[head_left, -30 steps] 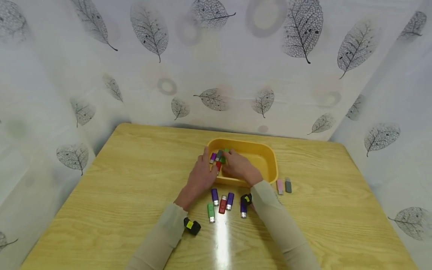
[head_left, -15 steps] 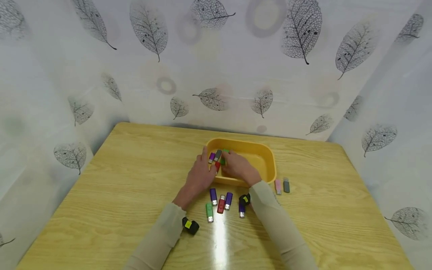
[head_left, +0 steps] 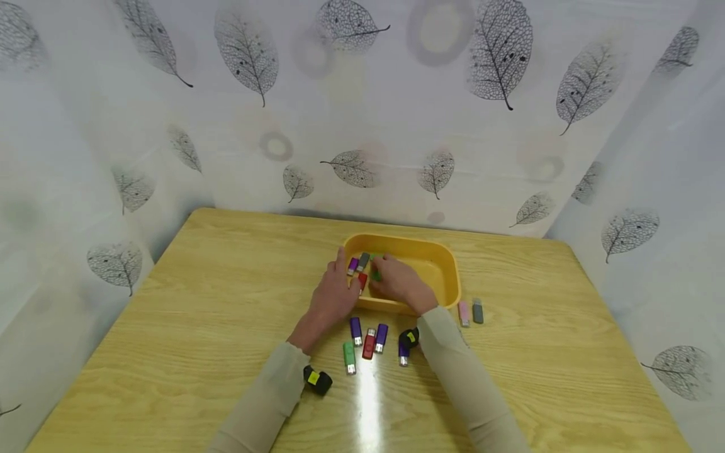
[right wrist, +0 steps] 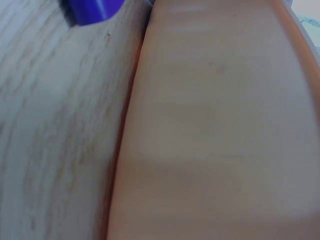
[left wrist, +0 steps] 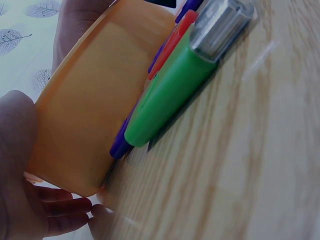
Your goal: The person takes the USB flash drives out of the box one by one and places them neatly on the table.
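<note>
A yellow tray (head_left: pixel 427 239) stands toward the back of the table. My left hand (head_left: pixel 328 299) grips its left front corner, thumb over the rim and fingers outside; the left wrist view shows them round the tray wall (left wrist: pixel 95 100). Inside the tray, my right hand (head_left: pixel 399 281) pinches a green USB stick (head_left: pixel 376 275), its fingertips partly hidden. Beside it in the tray lie a purple USB stick (head_left: pixel 353 266), a grey one (head_left: pixel 363 262) and a red one (head_left: pixel 362 281). The right wrist view holds mostly the tray's outer wall (right wrist: pixel 215 120).
In front of the tray lie a green USB stick (head_left: pixel 349 357), a red one (head_left: pixel 369 344) and several purple ones (head_left: pixel 382 338), one partly behind the right wrist camera (head_left: pixel 409 338). A pink stick (head_left: pixel 464 313) and a grey stick (head_left: pixel 478 311) lie right of the tray.
The right fingers shift slightly at the green USB stick inside the tray. My left hand keeps its grip on the corner. The whole head view drifts a little.
</note>
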Demonstrator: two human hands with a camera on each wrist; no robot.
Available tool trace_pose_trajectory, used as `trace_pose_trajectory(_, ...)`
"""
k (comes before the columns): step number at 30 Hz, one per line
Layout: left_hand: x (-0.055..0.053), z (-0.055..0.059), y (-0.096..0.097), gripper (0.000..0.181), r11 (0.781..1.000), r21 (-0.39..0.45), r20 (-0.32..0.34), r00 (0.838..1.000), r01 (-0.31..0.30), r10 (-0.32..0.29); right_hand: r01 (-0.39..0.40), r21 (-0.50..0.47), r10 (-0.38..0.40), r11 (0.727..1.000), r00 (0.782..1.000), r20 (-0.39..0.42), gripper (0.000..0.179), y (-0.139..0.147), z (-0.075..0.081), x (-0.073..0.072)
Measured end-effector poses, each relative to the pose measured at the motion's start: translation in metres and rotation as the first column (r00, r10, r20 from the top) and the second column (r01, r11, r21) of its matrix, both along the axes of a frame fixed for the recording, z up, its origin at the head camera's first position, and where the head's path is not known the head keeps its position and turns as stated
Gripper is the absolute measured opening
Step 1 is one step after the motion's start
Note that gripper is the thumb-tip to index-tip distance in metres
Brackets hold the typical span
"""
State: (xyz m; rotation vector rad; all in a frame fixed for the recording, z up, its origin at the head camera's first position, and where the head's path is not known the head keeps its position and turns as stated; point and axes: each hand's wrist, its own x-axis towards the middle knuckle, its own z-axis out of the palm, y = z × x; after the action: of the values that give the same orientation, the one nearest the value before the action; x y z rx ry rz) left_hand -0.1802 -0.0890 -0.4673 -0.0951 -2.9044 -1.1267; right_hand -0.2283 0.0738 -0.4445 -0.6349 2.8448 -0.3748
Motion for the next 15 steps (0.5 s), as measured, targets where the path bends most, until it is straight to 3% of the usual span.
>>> trace_pose_trajectory(8, -0.0011, -0.0030, -0.0002, 0.076, 1.000, 0.010, -0.033, 0.999, 0.005, -0.005, -0.013, 0.028, 0.013, 1.000, 1.000, 0.011, 0.035, -0.0014, 0.0010, -0.0012)
trace_pose_trajectory(15, 0.0000, -0.0012, -0.0008, 0.076, 1.000, 0.001, -0.020, 1.000, 0.004, -0.004, -0.025, 0.047, 0.025, 0.999, 1.000, -0.003, 0.021, 0.0005, 0.0053, 0.0005)
